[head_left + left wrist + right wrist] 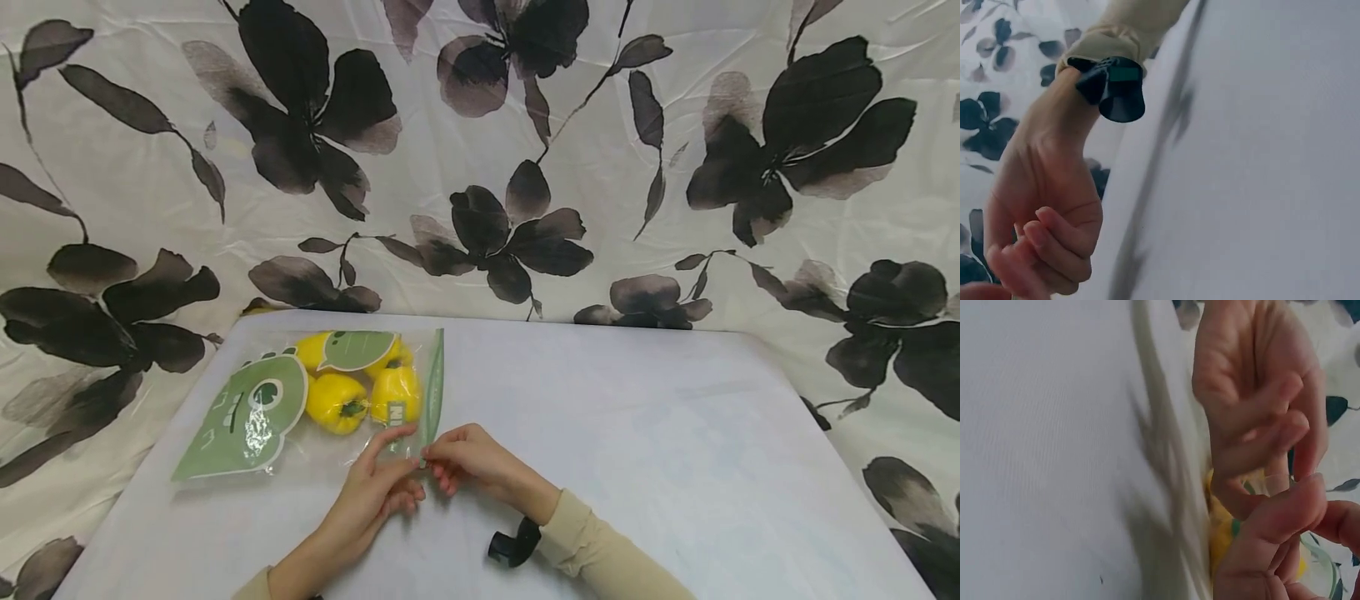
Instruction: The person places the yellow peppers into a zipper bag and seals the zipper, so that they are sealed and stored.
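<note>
A clear zip bag with a green cartoon print lies on the left of the table. Several yellow bell peppers are inside it. Along its right side runs a green zip strip. My right hand pinches the strip's near end between thumb and index finger. Beside it, my left hand holds the bag's near corner, its index finger lying over the film. In the left wrist view the right hand has its other fingers curled. Fingers partly hide the corner in the right wrist view.
The bag lies on a white-covered table. Behind it hangs a cloth printed with dark flowers. A black wrist-worn device sits by the right sleeve cuff.
</note>
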### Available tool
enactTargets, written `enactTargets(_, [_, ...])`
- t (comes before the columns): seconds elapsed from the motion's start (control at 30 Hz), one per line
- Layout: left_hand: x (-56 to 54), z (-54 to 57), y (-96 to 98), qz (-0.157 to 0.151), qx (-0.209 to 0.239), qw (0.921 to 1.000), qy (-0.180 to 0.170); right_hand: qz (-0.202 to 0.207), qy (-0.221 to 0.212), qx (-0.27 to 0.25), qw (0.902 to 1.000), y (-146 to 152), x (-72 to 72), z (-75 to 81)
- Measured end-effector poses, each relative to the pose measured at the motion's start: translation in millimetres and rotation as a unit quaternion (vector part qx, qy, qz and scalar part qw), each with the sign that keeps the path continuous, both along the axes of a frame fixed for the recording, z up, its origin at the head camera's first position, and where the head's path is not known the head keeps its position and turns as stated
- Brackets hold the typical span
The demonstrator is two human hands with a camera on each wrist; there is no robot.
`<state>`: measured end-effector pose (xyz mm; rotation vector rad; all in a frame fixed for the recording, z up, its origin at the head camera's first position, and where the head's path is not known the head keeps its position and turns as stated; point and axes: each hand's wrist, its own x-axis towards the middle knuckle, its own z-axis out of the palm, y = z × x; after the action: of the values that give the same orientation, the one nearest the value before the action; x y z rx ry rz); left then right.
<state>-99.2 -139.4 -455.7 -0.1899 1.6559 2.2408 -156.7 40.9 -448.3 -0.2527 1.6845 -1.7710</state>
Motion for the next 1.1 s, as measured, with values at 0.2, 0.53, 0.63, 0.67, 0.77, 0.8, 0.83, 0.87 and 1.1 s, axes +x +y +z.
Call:
enactTargets(0.2, [-0.7,-0.9,8.5,0.100,0.016,0.9949,0.005,-0.005,-0.040,-0.010,0.9991,-1.9,2.8,1.5])
enactTargets(0.53, [2.4,-0.1,11.2,0.130,-0.009,0.9914,0.013,-0.068,-0.037,-0.036,0.9963,-10.5,7.8,-1.8])
enactTargets(0.63, [3.9,0.5,13.5,0.138,-0.020,0.9902,0.016,-0.091,-0.031,-0.044,0.9944,-12.9,7.3,-5.5])
enactTargets(0.67, [4.2,0.6,14.4,0.140,-0.023,0.9898,0.014,-0.099,-0.027,-0.046,0.9937,-13.7,6.5,-7.1])
enactTargets(0.77, [4.5,0.9,16.1,0.146,-0.030,0.9888,0.004,-0.122,-0.018,-0.047,0.9913,-16.2,3.2,-10.7])
enactTargets(0.8, [4.5,0.7,16.3,0.149,-0.031,0.9884,0.002,-0.128,-0.015,-0.046,0.9906,-17.0,1.6,-11.9])
enactTargets(0.83, [4.4,0.5,16.5,0.150,-0.033,0.9881,-0.001,-0.136,-0.012,-0.042,0.9897,-17.9,-0.4,-12.9])
enactTargets(0.87, [4.4,0.2,16.6,0.151,-0.033,0.9880,-0.002,-0.144,-0.009,-0.038,0.9888,-18.8,-2.7,-13.9])
enactTargets(1.1, [4.4,-1.3,17.0,0.155,-0.029,0.9875,0.004,-0.194,0.009,-0.022,0.9807,-26.8,-21.6,-13.4])
